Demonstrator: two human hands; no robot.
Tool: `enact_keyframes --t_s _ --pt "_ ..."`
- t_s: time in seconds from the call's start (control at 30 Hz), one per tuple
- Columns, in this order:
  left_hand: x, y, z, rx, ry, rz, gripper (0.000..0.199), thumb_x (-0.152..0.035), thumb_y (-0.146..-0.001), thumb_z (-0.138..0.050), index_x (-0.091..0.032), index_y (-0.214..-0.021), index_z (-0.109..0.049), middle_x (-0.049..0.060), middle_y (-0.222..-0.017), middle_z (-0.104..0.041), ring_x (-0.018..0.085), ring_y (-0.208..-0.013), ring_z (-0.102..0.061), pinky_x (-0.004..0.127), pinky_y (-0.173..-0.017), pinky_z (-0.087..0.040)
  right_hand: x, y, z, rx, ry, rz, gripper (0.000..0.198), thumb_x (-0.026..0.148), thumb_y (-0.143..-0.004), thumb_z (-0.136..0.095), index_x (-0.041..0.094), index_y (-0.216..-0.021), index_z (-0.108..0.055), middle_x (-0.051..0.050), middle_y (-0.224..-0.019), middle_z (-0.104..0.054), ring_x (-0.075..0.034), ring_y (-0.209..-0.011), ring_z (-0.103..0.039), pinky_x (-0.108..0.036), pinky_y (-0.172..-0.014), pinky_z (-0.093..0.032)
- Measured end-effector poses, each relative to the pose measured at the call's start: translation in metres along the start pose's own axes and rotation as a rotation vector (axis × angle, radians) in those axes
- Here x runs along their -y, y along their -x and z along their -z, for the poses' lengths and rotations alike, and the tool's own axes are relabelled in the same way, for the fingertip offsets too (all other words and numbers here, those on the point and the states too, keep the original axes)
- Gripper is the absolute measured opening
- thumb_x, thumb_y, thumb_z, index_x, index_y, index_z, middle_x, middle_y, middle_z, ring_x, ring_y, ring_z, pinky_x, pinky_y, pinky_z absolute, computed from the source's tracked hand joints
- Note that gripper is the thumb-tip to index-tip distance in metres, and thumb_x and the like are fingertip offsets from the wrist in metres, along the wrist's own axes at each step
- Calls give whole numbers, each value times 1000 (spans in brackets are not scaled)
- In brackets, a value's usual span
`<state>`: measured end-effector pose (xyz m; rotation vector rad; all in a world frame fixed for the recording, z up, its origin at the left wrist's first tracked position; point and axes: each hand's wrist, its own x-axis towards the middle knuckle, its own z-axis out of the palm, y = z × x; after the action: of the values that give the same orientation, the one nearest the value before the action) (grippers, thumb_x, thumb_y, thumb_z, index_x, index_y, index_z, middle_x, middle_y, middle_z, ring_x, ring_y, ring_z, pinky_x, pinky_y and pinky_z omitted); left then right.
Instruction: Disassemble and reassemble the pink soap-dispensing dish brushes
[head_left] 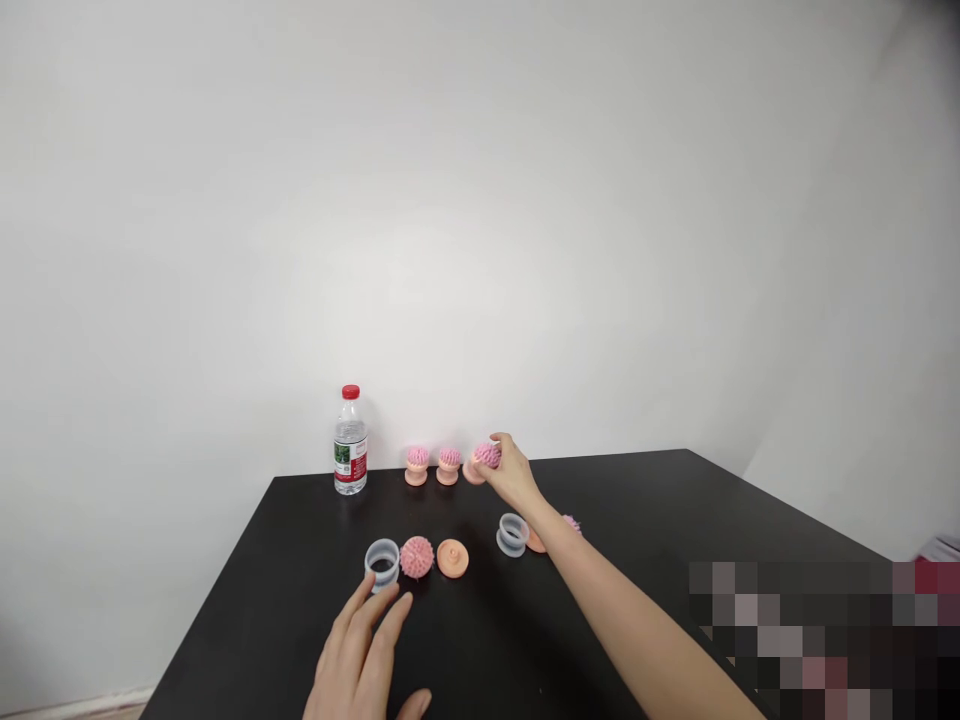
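At the back of the table, my right hand [511,472] grips a pink bristled scalp brush [487,456], which tilts over its peach base. Two similar scalp brushes, a left one [417,466] and a middle one [448,466], stand upright beside it. My left hand [360,645] is open, its fingers spread near a clear spool-shaped ring [382,562]; whether they touch cannot be made out. Right of that ring lie a loose pink bristle head [417,557] and a peach disc [453,559] with a central knob.
A water bottle [350,445] with a red cap stands at the back left of the black table [247,610]. Another clear ring [513,536] lies near my right forearm, which partly covers a peach disc [535,541] and a pink bristle head [572,523]. Behind rises a white wall [450,220].
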<state>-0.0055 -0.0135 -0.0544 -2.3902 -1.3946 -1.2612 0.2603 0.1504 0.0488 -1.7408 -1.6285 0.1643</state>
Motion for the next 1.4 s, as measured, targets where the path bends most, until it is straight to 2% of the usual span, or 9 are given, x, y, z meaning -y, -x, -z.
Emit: enact_keyframes --t_s 0.13,0.23,0.37,0.53,0.67,0.8,0.93,1.13,1.4 --pt "-13 0 7 35 116 26 64 -23 -83 -63 -33 -143 -40 10 -140 -58 35 -133 -52 49 -100 -55 24 90 13 105 -172 137 50 28 -77 -74 23 -122 -52 -3 -110 -67 -19 -96 -67 -28 -85 -53" --pt "-22 -3 16 103 263 -2 68 -30 -84 -69 -29 -144 -36 15 -139 -56 35 -128 -56 50 -99 -55 43 155 12 255 -467 286 47 27 -78 -72 23 -120 -52 -4 -111 -65 -20 -96 -66 -32 -85 -53" --pt "-33 -11 30 276 485 80 51 -31 -89 -65 -28 -134 -42 12 -125 -64 28 -106 -67 40 -83 -60 56 201 9 315 -551 297 48 15 -73 -71 24 -117 -53 -4 -113 -63 -22 -102 -63 -37 -91 -51" --pt "-41 -18 38 328 481 186 28 -33 -86 -69 -26 -110 -56 5 -100 -68 22 -82 -67 35 -69 -56 48 211 6 345 -580 386 57 13 -71 -78 24 -120 -52 -5 -116 -61 -23 -106 -62 -38 -96 -49" --pt "-37 -16 33 271 381 86 29 -28 -82 -73 -25 -105 -56 5 -100 -64 24 -87 -64 36 -74 -55 44 214 0 400 -579 325 70 18 -64 -87 23 -123 -50 -6 -120 -61 -26 -109 -62 -41 -99 -49" --pt "-37 -10 28 251 310 23 31 -21 -81 -72 -25 -105 -52 5 -100 -60 23 -88 -62 36 -74 -54 45 215 -1 413 -551 313 63 8 -66 -80 24 -121 -52 -5 -118 -63 -25 -109 -62 -39 -98 -49" --pt "-41 -8 27 209 271 28 36 -19 -79 -72 -25 -105 -47 3 -97 -58 22 -84 -61 35 -70 -53 44 212 1 438 -522 236 67 13 -62 -86 23 -120 -54 -6 -118 -63 -27 -108 -62 -40 -95 -48" --pt "-44 -10 26 193 209 29 34 -9 -78 -63 -24 -102 -44 2 -94 -56 20 -80 -59 32 -66 -52 43 209 -1 464 -548 196 42 15 -58 -90 21 -88 -61 2 -86 -64 -20 -81 -61 -29 -72 -46" --pt "-42 -11 27 190 153 55 28 -11 -74 -62 -25 -91 -45 -1 -82 -54 19 -68 -58 29 -57 -48 43 209 -5 418 -608 211 42 17 -55 -92 20 -83 -61 6 -80 -59 -15 -74 -56 -25 -66 -42"
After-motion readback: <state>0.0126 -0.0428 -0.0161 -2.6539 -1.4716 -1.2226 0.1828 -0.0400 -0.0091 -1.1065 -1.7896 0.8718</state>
